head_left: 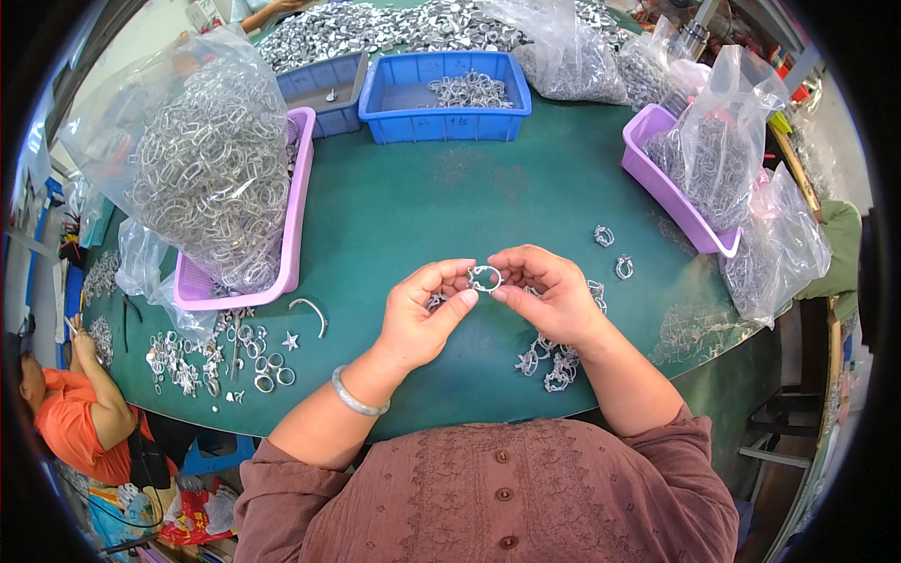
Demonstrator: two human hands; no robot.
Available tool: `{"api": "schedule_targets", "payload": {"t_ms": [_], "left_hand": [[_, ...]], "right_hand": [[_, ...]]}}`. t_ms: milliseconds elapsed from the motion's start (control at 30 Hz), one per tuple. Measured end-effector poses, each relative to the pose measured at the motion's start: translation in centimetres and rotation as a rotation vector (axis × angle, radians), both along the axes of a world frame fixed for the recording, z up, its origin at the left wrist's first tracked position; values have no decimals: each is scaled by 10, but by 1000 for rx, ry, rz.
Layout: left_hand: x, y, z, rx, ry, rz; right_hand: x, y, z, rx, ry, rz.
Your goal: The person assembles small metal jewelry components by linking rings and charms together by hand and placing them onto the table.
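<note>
Above the middle of the green table, my left hand [420, 314] and my right hand [552, 298] pinch a small silver metal ring [474, 279] between thumbs and fingertips. The ring has an uneven, decorated edge on its left side. Another silver piece [435, 300] shows by the curled fingers of my left hand; whether they grip it I cannot tell. Beneath and beside my right hand lies a loose group of similar silver ring pieces [561, 368], partly hidden by the hand. Two single ring pieces [623, 267] rest farther right.
A purple basket [302, 202] with a bulging bag of metal loops stands left, above scattered rings [265, 382]. A blue tray [446, 127] of pieces sits at the back; another purple basket [671, 192] holds bags at right. A person in orange [84, 427] works at far left.
</note>
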State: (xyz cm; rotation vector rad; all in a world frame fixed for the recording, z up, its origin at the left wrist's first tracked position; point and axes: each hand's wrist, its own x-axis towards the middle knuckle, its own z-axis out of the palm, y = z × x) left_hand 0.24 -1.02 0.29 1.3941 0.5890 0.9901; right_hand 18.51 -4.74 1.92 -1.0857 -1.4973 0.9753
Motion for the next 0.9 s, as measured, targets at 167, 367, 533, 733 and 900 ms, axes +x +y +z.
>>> {"api": "schedule_targets", "payload": {"t_ms": [167, 367, 533, 733, 900], "left_hand": [[0, 1, 1, -96, -22, -3], [-1, 1, 4, -273, -32, -10], [0, 6, 1, -289, -94, -49], [-1, 4, 2, -268, -56, -52], [1, 5, 4, -250, -98, -43]], "right_hand": [[1, 1, 0, 13, 20, 16], [0, -3, 2, 5, 30, 43], [3, 1, 2, 24, -3, 61], [0, -2, 1, -60, 144, 36], [0, -1, 1, -26, 148, 52]]}}
